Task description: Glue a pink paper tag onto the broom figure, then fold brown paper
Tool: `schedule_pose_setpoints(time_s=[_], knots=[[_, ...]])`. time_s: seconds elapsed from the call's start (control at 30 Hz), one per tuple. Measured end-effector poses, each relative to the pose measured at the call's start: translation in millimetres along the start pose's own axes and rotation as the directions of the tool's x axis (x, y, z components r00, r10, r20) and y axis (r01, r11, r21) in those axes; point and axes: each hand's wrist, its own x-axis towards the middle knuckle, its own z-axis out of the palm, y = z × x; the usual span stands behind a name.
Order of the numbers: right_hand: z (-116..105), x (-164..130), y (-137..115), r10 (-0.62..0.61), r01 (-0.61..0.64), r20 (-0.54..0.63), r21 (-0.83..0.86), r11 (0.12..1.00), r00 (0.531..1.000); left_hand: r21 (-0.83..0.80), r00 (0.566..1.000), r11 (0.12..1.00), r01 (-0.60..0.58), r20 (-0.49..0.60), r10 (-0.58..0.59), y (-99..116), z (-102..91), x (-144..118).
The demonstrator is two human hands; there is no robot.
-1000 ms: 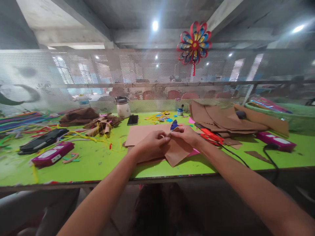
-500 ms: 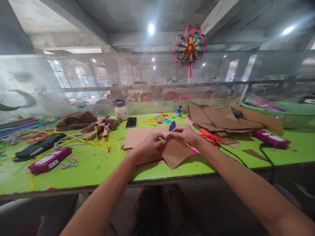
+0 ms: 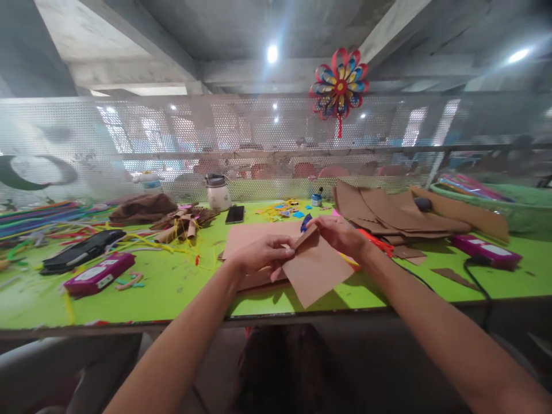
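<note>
left hand (image 3: pixel 259 257): fingers curled, pinching the left edge of the brown paper sheet (image 3: pixel 317 269)
right hand (image 3: pixel 340 233): fingers closed on the sheet's top corner
sheet: lifted off the green table (image 3: pixel 172 287), tilted, lower corner hanging near the front edge
under it: larger brown sheet (image 3: pixel 254 238) flat on table
behind right hand: blue scrap (image 3: pixel 306 221), red scissors (image 3: pixel 379 244) partly hidden
right: pile of brown sheets (image 3: pixel 388 210), pink box (image 3: pixel 485 250), black cable (image 3: pixel 474 276)
left: pink box (image 3: pixel 99 273), black case (image 3: pixel 81 250), brown curls (image 3: pixel 181 221)
back: phone (image 3: pixel 235 214), white jar (image 3: pixel 218 192), mesh screen (image 3: pixel 129 144), paper pinwheel (image 3: pixel 340 86) hung on it
</note>
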Motion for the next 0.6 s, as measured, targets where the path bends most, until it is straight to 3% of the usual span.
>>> schedule_pose_setpoints(time_s=[0.1,0.27,0.43,0.6], knots=[[2,-2,-6,0.028,-0.028,-0.001,0.012,1.0,1.0,-0.076,1.0,0.997,0.002,0.029,0.0,-2,0.9,1],[10,-9,-10,0.087,-0.089,-0.037,-0.053,0.995,0.996,-0.208,0.999,0.977,-0.039,-0.033,0.033,-6,-1.9,3],[17,-13,4,0.168,-0.152,0.207,-0.09,0.984,0.964,-0.39,0.999,0.92,-0.032,0.003,0.036,-12,5.7,4],[21,-12,11,0.084,-0.059,0.246,-0.107,0.993,0.966,-0.428,0.991,0.901,0.065,0.133,-0.009,-13,15.8,4]])
